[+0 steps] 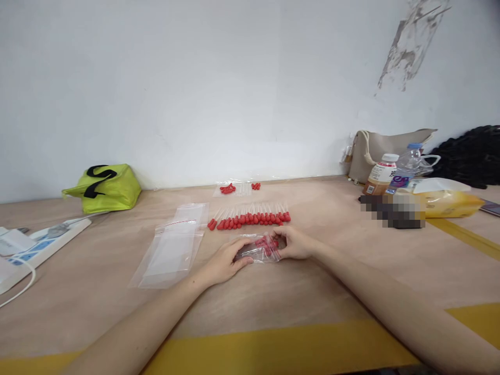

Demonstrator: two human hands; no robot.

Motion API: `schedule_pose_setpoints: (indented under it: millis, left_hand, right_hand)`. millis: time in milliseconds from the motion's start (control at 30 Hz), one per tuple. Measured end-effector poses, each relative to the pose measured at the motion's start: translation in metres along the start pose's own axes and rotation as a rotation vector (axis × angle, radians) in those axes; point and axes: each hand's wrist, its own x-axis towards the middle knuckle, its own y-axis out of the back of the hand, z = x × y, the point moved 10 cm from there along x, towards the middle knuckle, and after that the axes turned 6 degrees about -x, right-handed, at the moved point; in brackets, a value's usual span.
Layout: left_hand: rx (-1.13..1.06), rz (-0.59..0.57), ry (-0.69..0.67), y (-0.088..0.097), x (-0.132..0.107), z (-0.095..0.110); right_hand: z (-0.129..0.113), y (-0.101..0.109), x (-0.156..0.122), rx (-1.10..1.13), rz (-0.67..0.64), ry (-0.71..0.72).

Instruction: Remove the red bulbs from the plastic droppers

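A clear zip bag (255, 253) holding droppers with red rubber bulbs lies on the table between my hands. My left hand (228, 260) is curled around its left end, thumb in front. At its right end, by the red zip strip, my right hand (292, 243) pinches the plastic. Just beyond stretches a row of loose droppers (250, 217), glass tubes pointing away and red bulbs toward me. Left of that row, flat clear zip bags (172, 250) overlap one another. Near the wall rests another filled clear bag (244, 189) with red bulbs showing.
A lime-green pouch (111, 187) and a white power strip (47, 245) with cables are on the left. To the right stand drink bottles (380, 174), a beige bag (361, 156) and a yellow packet (449, 200). Yellow tape (273, 349) runs along the near edge.
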Motion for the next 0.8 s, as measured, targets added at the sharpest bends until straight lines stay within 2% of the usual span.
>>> schedule_pose_setpoints:
  millis: [267,433,500,567,667,800]
  left_hand:
    - [0.005,0.003,0.004,0.001,-0.001,-0.002]
    - [0.019,0.001,-0.002,0.002,-0.002,-0.001]
    - [0.023,0.001,0.001,0.003,-0.002,-0.001]
    - [0.026,-0.004,0.01,0.003,-0.003,-0.002]
    - [0.026,-0.005,0.019,0.004,-0.004,-0.003]
    - [0.021,-0.007,0.013,0.005,-0.005,-0.002]
  right_hand:
    - [0.023,0.015,-0.007,0.119,0.011,-0.114]
    - [0.031,0.008,-0.008,0.433,-0.048,-0.172]
    - [0.035,0.013,-0.008,0.483,-0.021,-0.203]
    - [0.041,0.028,-0.011,0.48,0.025,-0.239]
    - [0.061,0.064,-0.024,0.448,0.129,-0.341]
    - [0.093,0.127,-0.047,0.447,0.47,-0.398]
